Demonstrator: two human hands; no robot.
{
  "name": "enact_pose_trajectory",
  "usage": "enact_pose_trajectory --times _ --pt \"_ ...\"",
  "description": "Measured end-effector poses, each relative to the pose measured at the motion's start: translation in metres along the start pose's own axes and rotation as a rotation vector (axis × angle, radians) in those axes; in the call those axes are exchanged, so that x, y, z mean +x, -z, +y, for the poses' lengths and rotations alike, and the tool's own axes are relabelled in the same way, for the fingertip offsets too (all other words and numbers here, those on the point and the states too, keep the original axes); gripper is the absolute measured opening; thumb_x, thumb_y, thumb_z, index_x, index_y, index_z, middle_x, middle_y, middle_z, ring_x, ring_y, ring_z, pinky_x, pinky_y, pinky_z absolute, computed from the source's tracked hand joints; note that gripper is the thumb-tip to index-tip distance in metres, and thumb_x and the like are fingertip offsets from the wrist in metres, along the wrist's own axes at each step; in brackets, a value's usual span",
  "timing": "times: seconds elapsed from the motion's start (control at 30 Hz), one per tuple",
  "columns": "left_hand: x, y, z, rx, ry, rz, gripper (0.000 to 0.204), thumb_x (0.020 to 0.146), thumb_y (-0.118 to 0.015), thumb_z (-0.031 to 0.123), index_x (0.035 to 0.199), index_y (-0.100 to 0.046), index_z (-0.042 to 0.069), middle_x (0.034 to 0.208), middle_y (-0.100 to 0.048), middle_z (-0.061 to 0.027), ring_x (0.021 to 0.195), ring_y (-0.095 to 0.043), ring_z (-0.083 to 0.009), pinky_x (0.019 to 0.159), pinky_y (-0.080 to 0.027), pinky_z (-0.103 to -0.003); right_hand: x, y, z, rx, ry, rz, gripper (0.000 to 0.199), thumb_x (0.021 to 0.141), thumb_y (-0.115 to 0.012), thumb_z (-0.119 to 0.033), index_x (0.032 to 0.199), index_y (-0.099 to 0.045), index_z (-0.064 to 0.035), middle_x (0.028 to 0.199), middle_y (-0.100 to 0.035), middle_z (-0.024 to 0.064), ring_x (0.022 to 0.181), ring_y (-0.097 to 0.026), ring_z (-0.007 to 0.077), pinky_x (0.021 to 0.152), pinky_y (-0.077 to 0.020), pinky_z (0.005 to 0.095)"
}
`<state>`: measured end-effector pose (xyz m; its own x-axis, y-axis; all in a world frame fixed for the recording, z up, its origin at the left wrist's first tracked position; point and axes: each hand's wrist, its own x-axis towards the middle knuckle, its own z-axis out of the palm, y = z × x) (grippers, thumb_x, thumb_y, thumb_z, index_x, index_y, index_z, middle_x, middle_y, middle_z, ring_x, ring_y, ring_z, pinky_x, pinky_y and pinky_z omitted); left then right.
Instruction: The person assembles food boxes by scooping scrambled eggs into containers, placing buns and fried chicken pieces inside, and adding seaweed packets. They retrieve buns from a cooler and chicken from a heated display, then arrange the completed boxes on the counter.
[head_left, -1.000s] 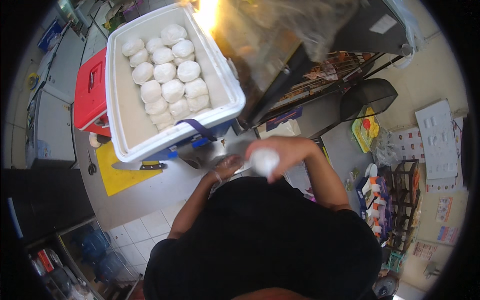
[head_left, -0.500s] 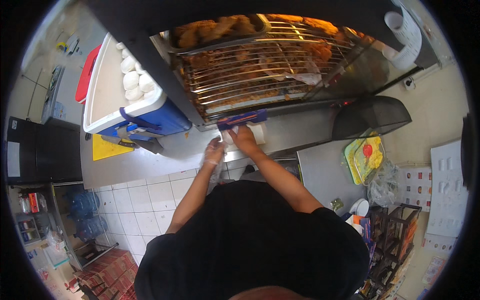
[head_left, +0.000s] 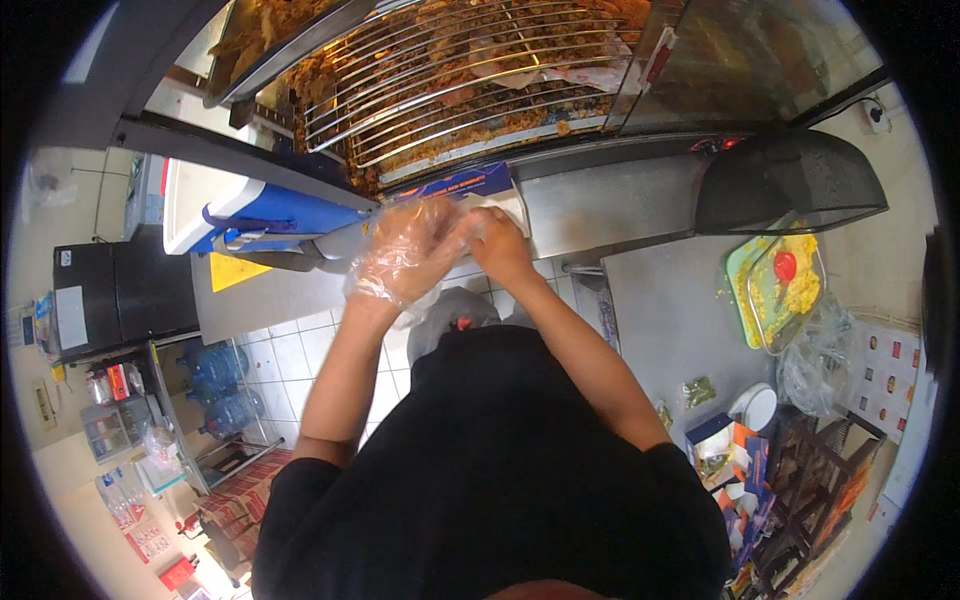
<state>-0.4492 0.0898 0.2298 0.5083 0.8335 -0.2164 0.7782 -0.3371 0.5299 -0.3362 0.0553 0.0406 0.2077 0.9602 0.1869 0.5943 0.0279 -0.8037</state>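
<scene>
A loose, clear plastic glove (head_left: 380,283) covers my left hand (head_left: 408,245), which is raised over the counter's front edge. Its fingers look loosely stretched, though plastic and motion blur soften them. Close beside it, my bare right hand (head_left: 500,245) has its fingers closed on the glove's plastic near the left fingertips. Behind both hands a purple-blue carton with orange print (head_left: 465,184) stands against the foot of the display cabinet. A white part of it (head_left: 512,208) shows next to my right hand; the rest is hidden.
The lit cabinet has a wire rack (head_left: 450,90) with fried pieces and crumbs. At left stand a blue and white cooler (head_left: 280,208) and a yellow board (head_left: 235,270). On the right are a dark mesh cover (head_left: 790,185) and a green tray (head_left: 745,300) of yellow food with a red spoon.
Both hands have lifted away from the carton toward me. My right hand has left the carton and now grips the glove plastic. The view has moved closer to the cabinet.
</scene>
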Motion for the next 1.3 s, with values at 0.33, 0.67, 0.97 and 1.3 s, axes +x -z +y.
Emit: enact_pose_trajectory --times 0.33,0.67,0.97,1.3 --pt "0.193 0.100 0.147 0.662 -0.245 0.383 0.045 0.092 -0.047 0.035 0.126 -0.040 0.006 0.121 -0.049 -0.0171 0.109 -0.050 -0.0302 0.093 -0.041 -0.040 -0.046 0.085 -0.009 0.438 -0.161 0.036 0.025 0.084 -0.063 -0.016 0.104 -0.060 -0.0009 0.095 -0.065 0.0151 0.081 -0.065 0.0257 0.071 -0.0511 0.0345" --pt "0.238 0.094 0.150 0.530 -0.262 0.409 0.044 0.092 -0.047 0.031 0.126 -0.041 0.004 0.121 -0.050 -0.0171 0.110 -0.051 -0.0301 0.092 -0.044 -0.040 -0.078 0.108 0.027 0.545 -0.374 0.161 0.025 0.086 -0.063 -0.015 0.106 -0.060 -0.0019 0.092 -0.067 0.0123 0.079 -0.065 0.0197 0.071 -0.0503 0.0305" --pt "0.231 0.101 0.141 -0.097 -0.394 0.518 0.043 0.092 -0.047 0.026 0.127 -0.042 0.002 0.122 -0.051 -0.0171 0.111 -0.052 -0.0300 0.092 -0.046 -0.040 -0.076 0.125 0.053 0.527 -0.411 0.279 0.023 0.086 -0.062 -0.015 0.105 -0.061 -0.0019 0.086 -0.066 0.0098 0.074 -0.062 0.0154 0.068 -0.0487 0.0274" --pt "0.134 0.046 0.114 -1.848 -0.347 0.151 0.042 0.092 -0.047 0.021 0.127 -0.043 0.000 0.122 -0.053 -0.0170 0.112 -0.053 -0.0299 0.092 -0.049 -0.040 -0.078 0.112 0.045 0.559 -0.431 0.189 0.022 0.087 -0.061 -0.016 0.105 -0.062 -0.0024 0.089 -0.066 0.0069 0.072 -0.058 0.0115 0.071 -0.0473 0.0277"
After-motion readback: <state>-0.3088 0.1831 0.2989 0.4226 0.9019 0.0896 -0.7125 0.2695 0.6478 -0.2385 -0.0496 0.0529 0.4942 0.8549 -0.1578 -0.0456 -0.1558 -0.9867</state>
